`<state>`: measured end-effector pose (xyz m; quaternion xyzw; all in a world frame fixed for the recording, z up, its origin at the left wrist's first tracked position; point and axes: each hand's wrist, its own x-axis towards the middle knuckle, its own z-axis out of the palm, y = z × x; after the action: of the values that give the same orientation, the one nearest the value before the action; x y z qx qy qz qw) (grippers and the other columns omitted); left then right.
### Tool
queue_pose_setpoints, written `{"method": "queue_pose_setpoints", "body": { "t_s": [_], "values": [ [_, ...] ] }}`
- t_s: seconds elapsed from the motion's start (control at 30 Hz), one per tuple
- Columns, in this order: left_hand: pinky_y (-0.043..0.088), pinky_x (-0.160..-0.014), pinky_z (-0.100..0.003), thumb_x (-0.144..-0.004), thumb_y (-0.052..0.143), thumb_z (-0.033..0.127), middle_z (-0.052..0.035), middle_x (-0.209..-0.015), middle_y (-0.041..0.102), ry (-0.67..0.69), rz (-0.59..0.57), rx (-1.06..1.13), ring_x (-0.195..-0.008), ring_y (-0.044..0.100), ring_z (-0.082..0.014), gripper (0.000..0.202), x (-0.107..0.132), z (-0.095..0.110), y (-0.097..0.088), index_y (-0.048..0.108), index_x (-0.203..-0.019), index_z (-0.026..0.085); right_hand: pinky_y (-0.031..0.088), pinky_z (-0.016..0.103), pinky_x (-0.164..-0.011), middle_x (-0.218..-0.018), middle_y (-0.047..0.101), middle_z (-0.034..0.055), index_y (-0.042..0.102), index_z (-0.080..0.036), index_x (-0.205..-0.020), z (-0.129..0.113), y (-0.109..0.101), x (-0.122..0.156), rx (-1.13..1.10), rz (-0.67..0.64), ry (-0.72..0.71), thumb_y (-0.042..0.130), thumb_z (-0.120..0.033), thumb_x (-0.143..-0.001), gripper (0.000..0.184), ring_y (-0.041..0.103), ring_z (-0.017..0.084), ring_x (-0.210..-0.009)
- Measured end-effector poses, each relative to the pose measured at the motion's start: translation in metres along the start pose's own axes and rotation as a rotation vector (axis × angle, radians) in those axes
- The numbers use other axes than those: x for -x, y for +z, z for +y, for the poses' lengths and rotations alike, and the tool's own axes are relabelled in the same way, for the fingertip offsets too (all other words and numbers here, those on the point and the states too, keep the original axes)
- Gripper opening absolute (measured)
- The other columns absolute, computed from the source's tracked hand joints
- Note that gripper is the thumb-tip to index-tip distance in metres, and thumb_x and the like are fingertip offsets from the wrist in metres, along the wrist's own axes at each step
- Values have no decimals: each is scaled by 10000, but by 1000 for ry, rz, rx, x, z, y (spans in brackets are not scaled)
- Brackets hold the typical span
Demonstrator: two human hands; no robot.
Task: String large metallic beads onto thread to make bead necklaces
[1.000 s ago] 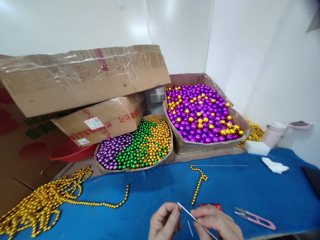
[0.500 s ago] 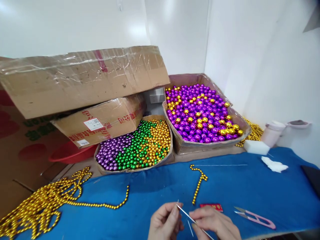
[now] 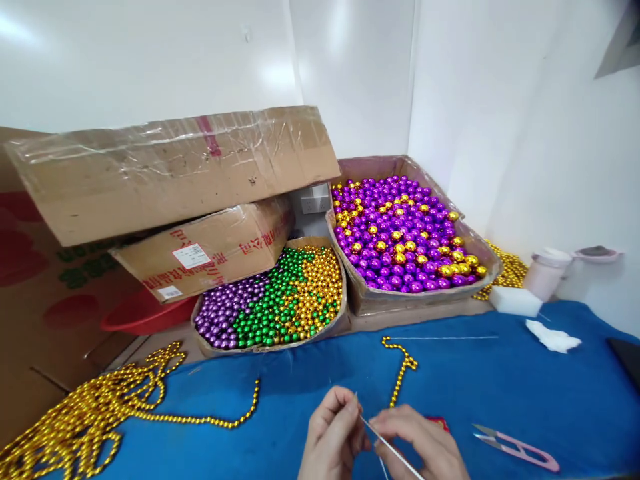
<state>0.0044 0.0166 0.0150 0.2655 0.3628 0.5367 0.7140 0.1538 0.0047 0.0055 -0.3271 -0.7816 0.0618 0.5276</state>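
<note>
We get bright, even overhead light here, with soft glare patches on the white wall (image 3: 150, 60) and shiny hotspots on the beads (image 3: 400, 233). Shadows stay faint under the cardboard box (image 3: 175, 167). Wide-angle warp bends the edges, and the hands look slightly soft at the bottom.

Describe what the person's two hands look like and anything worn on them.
Both the left hand and the right hand are bare: no gloves, rings or wristbands show. Nails look short and unpainted. Only the hands enter the picture at the bottom edge; no sleeves are in view.
</note>
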Motion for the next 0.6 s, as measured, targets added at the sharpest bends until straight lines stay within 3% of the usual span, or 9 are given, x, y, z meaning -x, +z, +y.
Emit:
{"method": "queue_pose_setpoints", "body": {
  "t_s": [0.17,0.27,0.37,0.47,0.6],
  "values": [
    [417,-621,-227,-744,695,318,8,-697,537,202,-17,-174,-644,488,-117,190,-13,24,25,580,-720,168,534,240,-779,-944,708,24,633,-244,-1011,14,8,-17,-189,46,177,553,-191,-872,170,673,154,-866],
    [436,-686,-258,-794,622,360,-24,-769,586,407,-21,-395,-731,529,-154,201,-30,47,43,591,-749,167,530,241,-670,-843,690,23,617,-220,-996,25,1,-40,-255,84,300,477,-252,-921,162,665,137,-727],
    [415,-652,-246,-802,598,390,-13,-723,570,588,6,-561,-688,511,-150,233,-53,69,55,583,-755,163,508,238,-617,-693,655,-7,581,-198,-1010,36,-18,-72,-291,122,387,421,-309,-957,202,644,126,-635],
    [370,-602,-229,-797,607,372,10,-691,536,689,68,-629,-642,467,-134,213,-73,84,58,572,-744,168,499,244,-632,-661,640,-20,573,-198,-961,49,-39,-104,-328,142,421,414,-364,-959,230,633,120,-620],
    [339,-571,-229,-792,602,345,21,-652,521,731,121,-700,-622,453,-135,196,-90,88,50,559,-703,175,503,238,-571,-812,681,14,514,-204,-890,72,-56,-135,-384,172,437,413,-437,-942,260,631,105,-576]
  ]
}}
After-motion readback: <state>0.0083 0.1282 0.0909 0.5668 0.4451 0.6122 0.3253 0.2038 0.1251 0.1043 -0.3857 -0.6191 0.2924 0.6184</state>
